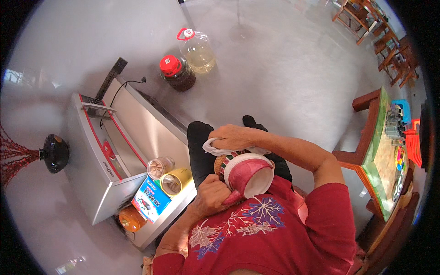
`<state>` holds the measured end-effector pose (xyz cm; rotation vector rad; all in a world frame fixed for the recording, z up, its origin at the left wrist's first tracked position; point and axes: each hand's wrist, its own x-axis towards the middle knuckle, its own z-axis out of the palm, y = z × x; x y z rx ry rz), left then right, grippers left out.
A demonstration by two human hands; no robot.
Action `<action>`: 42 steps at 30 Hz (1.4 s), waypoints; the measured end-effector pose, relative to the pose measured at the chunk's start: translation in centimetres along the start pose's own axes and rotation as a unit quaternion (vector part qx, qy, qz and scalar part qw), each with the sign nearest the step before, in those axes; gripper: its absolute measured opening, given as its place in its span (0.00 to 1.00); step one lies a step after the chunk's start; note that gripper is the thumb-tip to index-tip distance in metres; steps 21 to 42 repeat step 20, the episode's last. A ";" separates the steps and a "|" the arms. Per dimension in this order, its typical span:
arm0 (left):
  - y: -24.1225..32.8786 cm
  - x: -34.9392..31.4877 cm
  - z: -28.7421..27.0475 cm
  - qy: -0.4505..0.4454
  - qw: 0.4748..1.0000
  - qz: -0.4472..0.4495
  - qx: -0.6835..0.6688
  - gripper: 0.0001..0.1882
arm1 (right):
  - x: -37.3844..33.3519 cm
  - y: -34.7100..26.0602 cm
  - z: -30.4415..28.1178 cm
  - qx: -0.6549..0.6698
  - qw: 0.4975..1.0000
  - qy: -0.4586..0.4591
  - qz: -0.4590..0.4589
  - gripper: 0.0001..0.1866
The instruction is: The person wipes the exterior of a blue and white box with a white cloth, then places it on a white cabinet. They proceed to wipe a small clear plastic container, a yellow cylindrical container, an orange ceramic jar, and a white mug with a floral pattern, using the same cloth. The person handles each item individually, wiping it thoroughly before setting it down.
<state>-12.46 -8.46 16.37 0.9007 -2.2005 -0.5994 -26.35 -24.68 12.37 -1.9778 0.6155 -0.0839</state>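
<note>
A pink mug [239, 175] with a white inside lies tilted over my lap, its mouth facing toward my shirt. My left hand [211, 196] is closed round its pink handle at the near left. A green, red and brown patterned part shows at the mug's far end. Over that end my right hand [233, 136] bends down, with a white cloth [215, 149] bunched under its fingers. The cloth reaches out to the right beneath my right wrist. Some of the right fingertips are hidden in the cloth.
On my left stands a cabinet [158, 234] with a silver appliance [94, 183], a clear jar [160, 167], a yellow container [183, 175] and a blue box [151, 197]. A red-lidded jar [178, 75] and a clear jug [200, 55] stand ahead on the floor. A table [373, 169] is at right.
</note>
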 end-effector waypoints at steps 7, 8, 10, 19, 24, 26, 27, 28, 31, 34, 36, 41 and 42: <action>0.3 0.5 -0.4 -0.049 0.999 0.000 -0.008 0.14 | -3.5 -2.0 0.1 0.010 0.985 0.020 -0.174 0.14; 0.3 0.2 -0.4 -0.061 0.998 -0.003 0.000 0.13 | -4.2 -2.9 0.3 -0.007 0.981 0.021 -0.192 0.11; 0.2 -0.3 -0.2 -0.083 0.996 -0.007 0.016 0.10 | -5.0 -4.3 0.4 -0.094 0.975 0.023 -0.202 0.11; 0.5 -0.7 0.2 -0.065 0.997 -0.033 0.039 0.09 | -7.0 -6.9 0.6 -0.066 0.981 -0.035 -0.179 0.17; 0.1 -1.3 0.3 -0.089 0.994 -0.033 0.045 0.14 | -6.6 -6.2 0.0 -0.032 0.984 -0.078 -0.160 0.23; 0.1 -1.3 0.3 -0.089 0.994 -0.033 0.045 0.14 | -6.6 -6.2 0.0 -0.032 0.984 -0.078 -0.160 0.23; 0.1 -1.3 0.3 -0.089 0.994 -0.033 0.045 0.14 | -6.6 -6.2 0.0 -0.032 0.984 -0.078 -0.160 0.23; 0.1 -1.3 0.3 -0.089 0.994 -0.033 0.045 0.14 | -6.6 -6.2 0.0 -0.032 0.984 -0.078 -0.160 0.23; 0.1 -1.3 0.3 -0.089 0.994 -0.033 0.045 0.14 | -6.6 -6.2 0.0 -0.032 0.984 -0.078 -0.160 0.23; 0.1 -1.3 0.3 -0.089 0.994 -0.033 0.045 0.14 | -6.6 -6.2 0.0 -0.032 0.984 -0.078 -0.160 0.23; 0.1 -1.3 0.3 -0.089 0.994 -0.033 0.045 0.14 | -6.6 -6.2 0.0 -0.032 0.984 -0.078 -0.160 0.23; 0.1 -1.3 0.3 -0.089 0.994 -0.033 0.045 0.14 | -6.6 -6.2 0.0 -0.032 0.984 -0.078 -0.160 0.23; 0.1 -1.3 0.3 -0.089 0.994 -0.033 0.045 0.14 | -6.6 -6.2 0.0 -0.032 0.984 -0.078 -0.160 0.23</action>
